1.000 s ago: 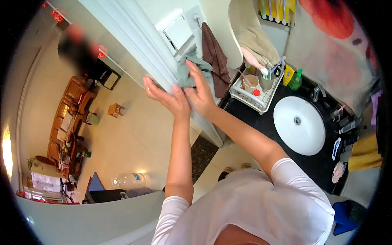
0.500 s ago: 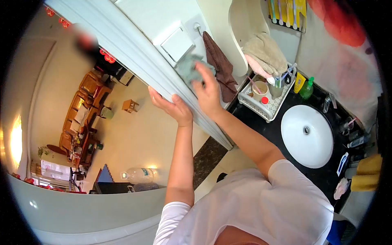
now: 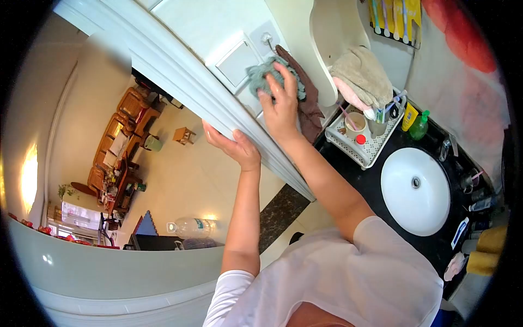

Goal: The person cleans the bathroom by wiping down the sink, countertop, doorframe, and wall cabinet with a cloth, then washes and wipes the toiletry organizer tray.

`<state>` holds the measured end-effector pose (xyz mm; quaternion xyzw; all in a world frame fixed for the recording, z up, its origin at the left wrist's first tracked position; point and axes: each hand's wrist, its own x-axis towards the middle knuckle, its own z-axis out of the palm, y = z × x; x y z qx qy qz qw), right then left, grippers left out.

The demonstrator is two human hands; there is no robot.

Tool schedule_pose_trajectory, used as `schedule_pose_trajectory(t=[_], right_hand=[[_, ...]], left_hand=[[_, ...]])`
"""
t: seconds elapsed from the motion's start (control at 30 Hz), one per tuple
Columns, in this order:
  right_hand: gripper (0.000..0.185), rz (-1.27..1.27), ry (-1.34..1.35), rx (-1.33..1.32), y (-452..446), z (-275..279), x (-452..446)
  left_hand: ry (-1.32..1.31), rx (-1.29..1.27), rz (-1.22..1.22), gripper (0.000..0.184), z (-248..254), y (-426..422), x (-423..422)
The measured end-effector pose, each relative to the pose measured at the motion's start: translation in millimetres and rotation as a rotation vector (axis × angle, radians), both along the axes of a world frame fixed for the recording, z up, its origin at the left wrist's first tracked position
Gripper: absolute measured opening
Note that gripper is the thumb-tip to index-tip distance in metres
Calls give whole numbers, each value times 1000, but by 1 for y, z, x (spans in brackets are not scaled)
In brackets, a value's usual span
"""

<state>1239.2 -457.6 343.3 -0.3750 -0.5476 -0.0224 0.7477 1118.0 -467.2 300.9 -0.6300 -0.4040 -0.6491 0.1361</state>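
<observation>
My right hand [image 3: 282, 109] presses a crumpled grey-green cloth [image 3: 267, 73] against the wall, its fingers bent over it. Just left of the cloth is a white wall switch [image 3: 239, 62]. A brown towel [image 3: 311, 109] hangs from a clear hook [image 3: 266, 38], partly behind the cloth and my fingers. Against the edge of the white door frame [image 3: 190, 76] rests my left hand [image 3: 237, 150], fingers stretched out and thumb apart, with nothing held in it.
On the right, a black counter [image 3: 357, 182] carries a white sink [image 3: 395, 204], a white tray [image 3: 348, 144] with cups, a yellow tube [image 3: 409, 117] and a green bottle [image 3: 419, 126]. Through the doorway are wooden furniture, a small stool [image 3: 184, 135] and a large clear bottle [image 3: 192, 228].
My right hand and the cloth have moved up and right, from beside the door frame to between the switch and the brown towel. My left hand stays at the frame.
</observation>
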Motion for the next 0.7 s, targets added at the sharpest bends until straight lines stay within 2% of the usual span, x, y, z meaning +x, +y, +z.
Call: schedule_pose_trajectory(t=[0.03,0.1,0.17,0.2,0.37,0.43,0.5,0.57,0.6,0.7], right_hand=[[41,-37,57,-8,3,0,2],[46,-62,-5,-20,-4,-5,-3],[48,-5,-231,45,-13,-13,-7],[49,32,-243,43,-14,-14,-6],[51,12,-114,-6,-1,-7,6],[45,-18,-46,36,4,-4,2],[41,-34,-79,64,-1,-8,-2],[40,25,-291,90,-7,-20,-2],[41,161,-308,64,-17,-19,-1],[46,133,-167,38,-11,-14,4]], left_hand=[[1,2,3,72,0,1,0],[0,14,6,70,-1,0,1],[-5,13,-10,70,0,0,2],[-6,9,-26,70,0,-1,2],[21,-19,-5,71,1,-3,0],[21,-26,0,71,1,-4,-1],[15,-10,11,71,0,-2,1],[15,-11,0,72,0,-2,0],[21,-15,-14,72,0,-3,0],[28,-24,11,71,2,-5,1]])
